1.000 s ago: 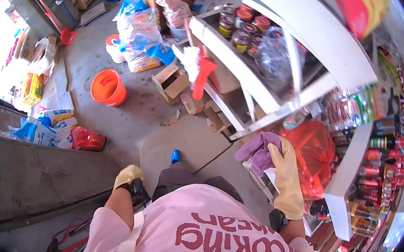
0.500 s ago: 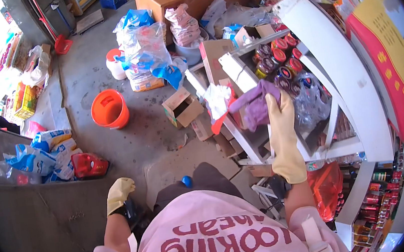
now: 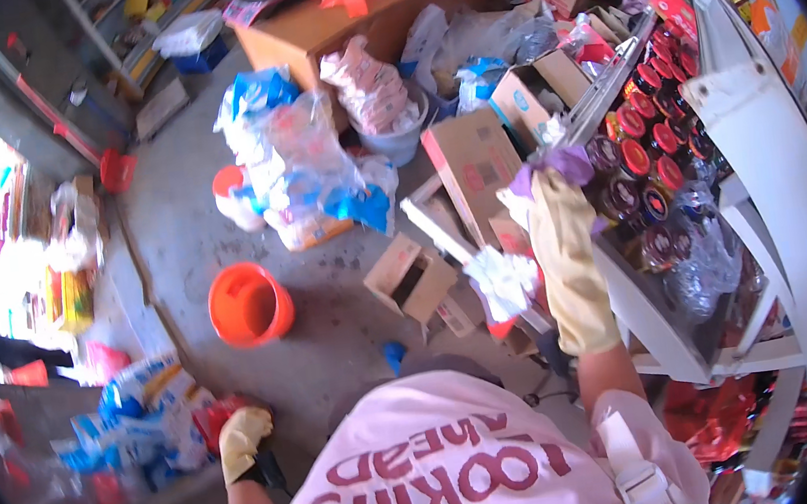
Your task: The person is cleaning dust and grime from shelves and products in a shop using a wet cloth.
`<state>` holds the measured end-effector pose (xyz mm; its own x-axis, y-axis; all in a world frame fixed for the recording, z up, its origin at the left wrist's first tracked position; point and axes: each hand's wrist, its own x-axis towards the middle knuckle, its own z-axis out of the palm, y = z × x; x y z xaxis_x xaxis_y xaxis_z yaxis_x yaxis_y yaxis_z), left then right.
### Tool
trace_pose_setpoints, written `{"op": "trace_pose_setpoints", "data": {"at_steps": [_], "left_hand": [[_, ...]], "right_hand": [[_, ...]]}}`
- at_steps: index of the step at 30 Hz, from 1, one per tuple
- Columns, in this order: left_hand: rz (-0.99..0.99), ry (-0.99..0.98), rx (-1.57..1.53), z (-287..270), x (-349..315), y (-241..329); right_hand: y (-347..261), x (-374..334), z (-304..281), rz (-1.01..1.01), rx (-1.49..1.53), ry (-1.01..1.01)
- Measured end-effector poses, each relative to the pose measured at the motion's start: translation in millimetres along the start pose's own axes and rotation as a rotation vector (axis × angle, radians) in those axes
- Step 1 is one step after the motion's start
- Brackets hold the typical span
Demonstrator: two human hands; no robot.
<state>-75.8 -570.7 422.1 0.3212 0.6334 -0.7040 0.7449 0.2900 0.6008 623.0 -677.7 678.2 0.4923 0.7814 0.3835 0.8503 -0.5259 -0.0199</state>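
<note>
My right hand (image 3: 572, 246), in a cream rubber glove, presses a purple cloth (image 3: 569, 163) against the edge of a white shelf rack. The fingers are closed over the cloth, which is partly hidden beneath them. Right of that hand, several jars with red and dark lids (image 3: 635, 155) stand on the shelf, with crumpled clear plastic (image 3: 701, 251) beside them. A crumpled white cloth or paper (image 3: 505, 283) lies just left of the glove. My left hand (image 3: 244, 441), gloved the same way, hangs low with its fingers curled in and nothing visible in them.
An orange bucket (image 3: 250, 304) stands on the concrete floor, left of an open cardboard box (image 3: 411, 277). Bagged goods (image 3: 302, 164) are piled before a wooden desk (image 3: 282, 45). White rack panels (image 3: 762, 137) rise at the right; blue-and-white packages (image 3: 138, 426) lie at the left.
My view has shifted, so the bucket and boxes sit lower. My right hand has moved the purple cloth from hanging above the shelf onto the far part of its edge. The left hand stays curled.
</note>
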Motion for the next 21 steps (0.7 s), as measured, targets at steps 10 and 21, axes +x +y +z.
{"op": "trace_pose_setpoints", "data": {"at_steps": [10,21], "left_hand": [[-0.019,-0.100,0.660,-120,152,272],[0.481,-0.154,0.828,-180,347,544]], "right_hand": [[-23,14,2,0.320,-0.079,0.013],[-72,43,19,0.749,-0.317,0.166]]}}
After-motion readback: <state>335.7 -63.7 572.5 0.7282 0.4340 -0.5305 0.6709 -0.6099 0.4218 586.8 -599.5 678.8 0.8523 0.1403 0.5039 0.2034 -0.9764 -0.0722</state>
